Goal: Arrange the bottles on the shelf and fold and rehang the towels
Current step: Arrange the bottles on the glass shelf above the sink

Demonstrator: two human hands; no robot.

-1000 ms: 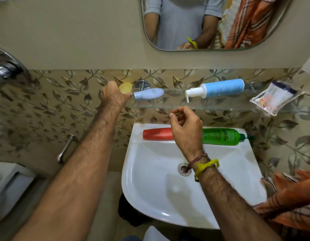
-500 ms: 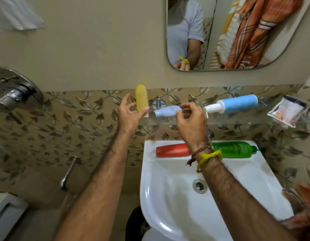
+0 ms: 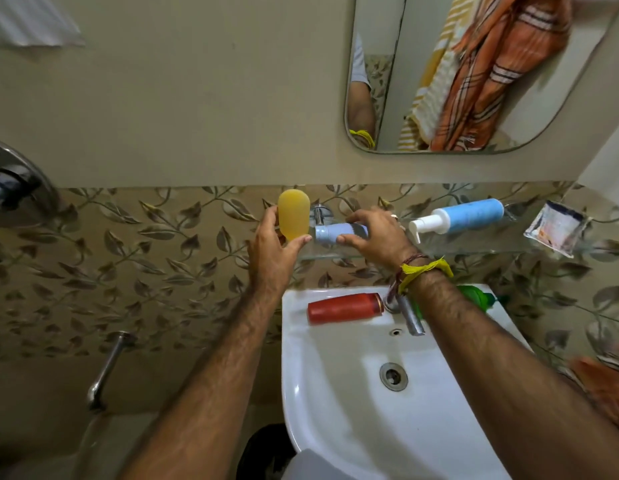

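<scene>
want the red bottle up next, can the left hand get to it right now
Probably not yet: the left hand is shut on the yellow bottle at the shelf. The red bottle lies uncovered on the sink rim below, once that hand is free.

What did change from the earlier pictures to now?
The left hand stood the yellow bottle upright. The right hand reached to the shelf and took the lying lilac bottle. The blue pump bottle and red bottle stayed lying.
</scene>
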